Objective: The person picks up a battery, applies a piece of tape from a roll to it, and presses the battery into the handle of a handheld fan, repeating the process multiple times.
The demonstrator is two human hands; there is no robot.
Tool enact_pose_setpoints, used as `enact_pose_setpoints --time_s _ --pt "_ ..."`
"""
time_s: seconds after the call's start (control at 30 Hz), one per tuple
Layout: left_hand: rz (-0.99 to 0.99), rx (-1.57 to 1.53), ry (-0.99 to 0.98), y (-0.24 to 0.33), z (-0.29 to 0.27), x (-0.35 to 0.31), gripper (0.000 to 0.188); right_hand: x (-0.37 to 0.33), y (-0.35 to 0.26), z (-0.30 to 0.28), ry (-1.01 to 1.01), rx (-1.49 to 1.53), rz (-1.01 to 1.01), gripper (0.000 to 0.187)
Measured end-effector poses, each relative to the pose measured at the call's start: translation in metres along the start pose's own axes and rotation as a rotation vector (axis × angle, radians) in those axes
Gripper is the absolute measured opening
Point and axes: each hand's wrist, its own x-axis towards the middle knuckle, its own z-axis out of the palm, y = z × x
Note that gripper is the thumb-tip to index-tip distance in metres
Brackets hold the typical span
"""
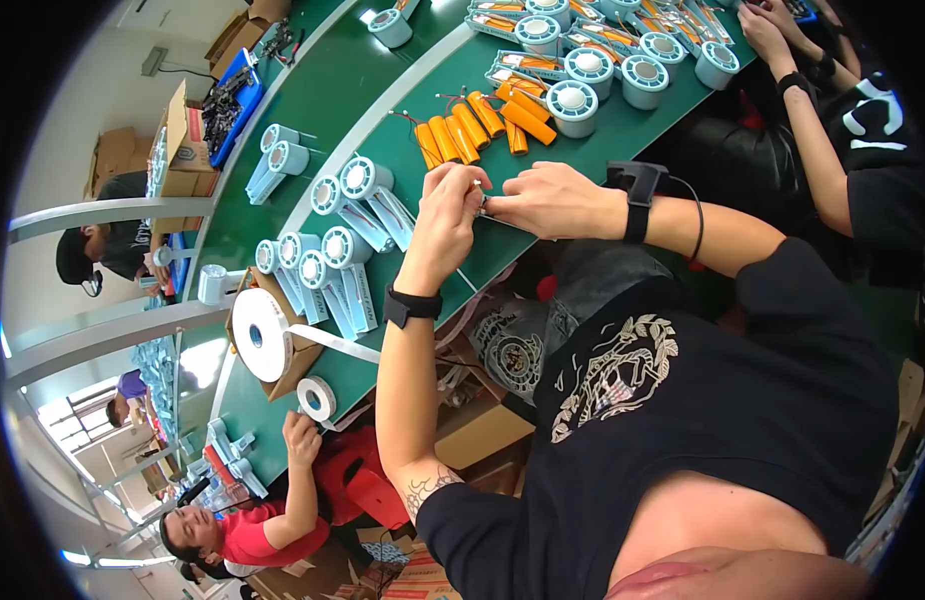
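Observation:
My left hand (447, 212) and my right hand (557, 201) meet at the green table's near edge, both with fingers pinched together. Between their fingertips shows a small whitish and metallic piece (480, 190), too small and covered to name. Just beyond the hands lie several orange cylindrical battery packs (469, 127) with thin wires at their ends. Left of my left hand are light blue handheld fan bodies (360, 178) with round heads and long handles. More such fan bodies (589, 66) crowd the table at the far right, some with orange packs in their open handles.
A large roll of white tape (262, 335) stands in a carton, with a smaller roll (316, 398) beside it. A person in red (272, 535) works at the lower left; another person's arms (817, 140) reach in at upper right. A blue tray (235, 112) holds dark parts.

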Motion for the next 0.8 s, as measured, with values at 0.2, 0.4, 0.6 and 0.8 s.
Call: enact_pose_setpoints --time_s 0.2,0.4,0.6,0.8 --pt "0.016 0.107 0.092 0.037 -0.010 0.002 0.010 -0.005 -0.008 -0.038 0.171 0.812 0.446 0.045" --pt "-0.070 0.375 0.306 0.026 -0.077 0.059 0.009 0.006 -0.008 -0.057 1.031 0.448 0.243 0.033" --pt "-0.329 0.582 0.607 -0.117 -0.129 0.180 0.021 -0.012 -0.038 -0.039 0.782 0.597 0.088 0.025" --pt "-0.336 0.840 0.445 -0.163 -0.104 0.157 0.049 -0.016 -0.013 -0.012 0.685 0.572 0.065 0.019"
